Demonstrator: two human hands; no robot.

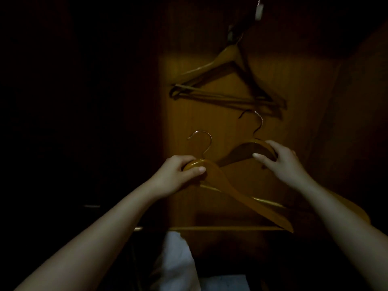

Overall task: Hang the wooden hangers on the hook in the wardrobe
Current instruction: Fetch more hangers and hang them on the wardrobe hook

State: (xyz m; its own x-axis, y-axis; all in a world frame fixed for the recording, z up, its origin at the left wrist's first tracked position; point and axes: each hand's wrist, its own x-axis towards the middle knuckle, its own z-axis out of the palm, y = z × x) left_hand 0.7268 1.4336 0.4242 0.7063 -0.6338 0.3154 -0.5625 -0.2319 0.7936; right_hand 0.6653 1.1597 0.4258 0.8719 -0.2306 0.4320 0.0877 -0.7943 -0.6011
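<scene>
Left grip (178,175): clenched round the top of a wooden hanger (241,198), just beside its metal hook. This hanger slants down to the right.
Right grip (281,160): fingers curled over the shoulder of a second wooden hanger (237,153), held higher, with its hook pointing up.
Hung hangers (210,66): a bunch hanging above both hands against the wardrobe back panel (199,118) — the hook bearing them is too dim to make out.
Below: white cloth (176,259), low in the wardrobe.
</scene>
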